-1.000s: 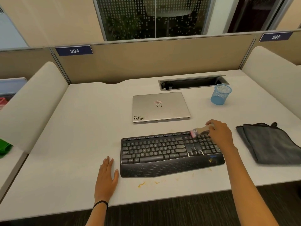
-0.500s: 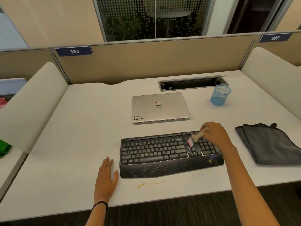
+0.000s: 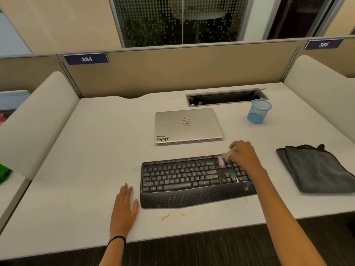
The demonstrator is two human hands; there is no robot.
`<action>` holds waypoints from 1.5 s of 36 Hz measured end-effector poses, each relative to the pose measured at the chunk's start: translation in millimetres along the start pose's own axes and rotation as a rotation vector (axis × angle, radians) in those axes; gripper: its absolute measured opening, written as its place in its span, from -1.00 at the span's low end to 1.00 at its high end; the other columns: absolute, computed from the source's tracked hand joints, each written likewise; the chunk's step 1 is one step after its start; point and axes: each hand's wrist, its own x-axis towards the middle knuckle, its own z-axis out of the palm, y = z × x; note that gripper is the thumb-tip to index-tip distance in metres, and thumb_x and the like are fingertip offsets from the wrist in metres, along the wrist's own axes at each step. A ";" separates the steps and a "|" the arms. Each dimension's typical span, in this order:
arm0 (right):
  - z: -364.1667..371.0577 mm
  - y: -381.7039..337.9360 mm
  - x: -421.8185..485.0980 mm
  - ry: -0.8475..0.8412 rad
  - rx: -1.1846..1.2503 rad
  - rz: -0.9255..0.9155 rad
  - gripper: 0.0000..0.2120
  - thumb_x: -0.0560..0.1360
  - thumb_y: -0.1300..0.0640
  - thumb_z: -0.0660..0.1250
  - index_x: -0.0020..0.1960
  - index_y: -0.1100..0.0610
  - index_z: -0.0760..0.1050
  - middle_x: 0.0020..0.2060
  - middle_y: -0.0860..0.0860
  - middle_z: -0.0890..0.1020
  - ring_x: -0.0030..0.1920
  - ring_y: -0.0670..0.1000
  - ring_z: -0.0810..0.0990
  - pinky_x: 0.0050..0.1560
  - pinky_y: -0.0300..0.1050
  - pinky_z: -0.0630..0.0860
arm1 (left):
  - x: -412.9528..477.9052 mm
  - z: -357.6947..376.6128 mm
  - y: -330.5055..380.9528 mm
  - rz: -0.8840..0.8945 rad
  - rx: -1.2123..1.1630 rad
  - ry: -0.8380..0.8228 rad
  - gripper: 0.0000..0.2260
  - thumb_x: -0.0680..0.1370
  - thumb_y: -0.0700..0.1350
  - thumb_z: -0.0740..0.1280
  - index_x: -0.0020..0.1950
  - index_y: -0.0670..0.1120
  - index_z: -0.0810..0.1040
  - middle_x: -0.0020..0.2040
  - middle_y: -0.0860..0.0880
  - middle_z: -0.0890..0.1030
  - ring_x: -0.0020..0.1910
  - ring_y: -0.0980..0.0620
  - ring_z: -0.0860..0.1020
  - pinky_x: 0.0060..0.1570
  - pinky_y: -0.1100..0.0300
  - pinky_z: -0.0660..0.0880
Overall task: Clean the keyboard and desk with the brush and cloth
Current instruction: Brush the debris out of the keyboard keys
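Brush (image 3: 225,156) gripped by right fingers (image 3: 235,146), left fingers (image 3: 125,191) flat, laptop (image 3: 199,129) apparently Dell, sign (image 3: 86,59) 384

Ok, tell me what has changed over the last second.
The right hand keeps its grip on the brush and has swept it a little leftward across the right end of the keyboard. The pink bristles now sit just left of the number pad. Nothing was picked up or let go. The left hand stays flat on the desk. The keyboard, cloth, laptop and blue cup have not moved.
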 end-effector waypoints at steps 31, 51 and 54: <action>-4.6 17.8 -11.9 0.049 0.008 -0.022 -0.76 0.54 0.29 0.12 0.00 0.21 0.57 -0.05 0.15 0.63 -0.05 0.08 0.55 -0.11 -0.08 0.52 | -0.6 -0.5 0.7 0.002 0.001 0.000 -0.47 0.61 -0.06 0.20 0.53 -0.09 0.10 0.53 0.04 0.01 0.48 0.18 -0.08 0.46 0.19 -0.13; -6.8 24.3 -13.3 0.061 -0.039 0.093 -0.77 0.51 0.34 0.15 0.03 0.26 0.56 -0.03 0.21 0.60 -0.09 0.08 0.52 -0.15 -0.12 0.45 | 0.2 1.7 -2.1 0.016 -0.010 0.023 -0.48 0.61 -0.02 0.17 0.53 -0.10 0.11 0.54 0.02 0.03 0.48 0.18 -0.07 0.46 0.17 -0.11; -2.3 19.6 -15.8 0.086 0.009 0.031 -0.76 0.54 0.35 0.12 0.07 0.31 0.54 -0.01 0.22 0.61 -0.05 0.11 0.51 -0.12 -0.14 0.41 | 0.0 1.2 -1.6 0.015 -0.010 0.020 -0.48 0.61 -0.04 0.19 0.53 -0.10 0.11 0.53 0.03 0.02 0.48 0.17 -0.07 0.46 0.18 -0.11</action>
